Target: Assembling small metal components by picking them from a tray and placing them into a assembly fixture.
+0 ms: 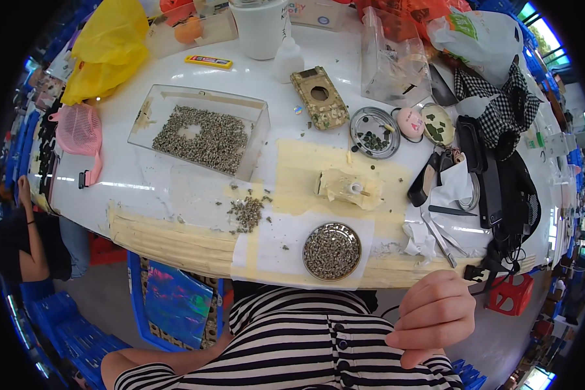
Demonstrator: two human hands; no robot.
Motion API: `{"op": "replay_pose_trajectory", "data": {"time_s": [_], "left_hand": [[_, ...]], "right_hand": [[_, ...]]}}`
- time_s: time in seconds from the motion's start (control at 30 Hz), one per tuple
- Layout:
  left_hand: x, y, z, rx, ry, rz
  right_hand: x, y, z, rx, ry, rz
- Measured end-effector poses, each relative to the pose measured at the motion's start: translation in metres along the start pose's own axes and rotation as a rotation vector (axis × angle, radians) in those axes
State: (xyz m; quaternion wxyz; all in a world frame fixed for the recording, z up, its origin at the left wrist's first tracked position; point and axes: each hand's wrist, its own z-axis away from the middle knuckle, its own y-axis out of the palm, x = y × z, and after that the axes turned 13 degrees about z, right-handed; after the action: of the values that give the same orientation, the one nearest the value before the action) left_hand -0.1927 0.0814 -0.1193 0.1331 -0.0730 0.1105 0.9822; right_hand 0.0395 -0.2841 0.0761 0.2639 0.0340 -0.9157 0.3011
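The round clear dish (331,279) looks full of tiny grey pieces (331,251); one loose pile (247,214) is left outside. Right hand (435,318) curls; I cannot tell its grip.

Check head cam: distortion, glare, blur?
All head view: fisheye bows the table edge, rim goes black; glare streaks by the pink strainer and the tweezers; upper-right window very bright; right hand shows no obvious motion blur.

Grey floor (117,279), red plastic stool (510,296) and bright windows (543,38) around a glossy white table (123,162).
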Motion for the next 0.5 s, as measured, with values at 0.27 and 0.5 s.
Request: {"op": "replay_pose_trajectory", "data": {"time_s": [0.27, 0.5], "left_hand": [[-0.111, -0.021, 0.046, 0.025, 0.42, -1.014], [-0.222, 0.025, 0.118, -0.423, 1.378, -0.461]], "right_hand": [[0.002, 0.004, 0.004, -0.036, 0.053, 0.04], [0.008, 0.018, 0.015, -0.111, 0.172, 0.142]]}}
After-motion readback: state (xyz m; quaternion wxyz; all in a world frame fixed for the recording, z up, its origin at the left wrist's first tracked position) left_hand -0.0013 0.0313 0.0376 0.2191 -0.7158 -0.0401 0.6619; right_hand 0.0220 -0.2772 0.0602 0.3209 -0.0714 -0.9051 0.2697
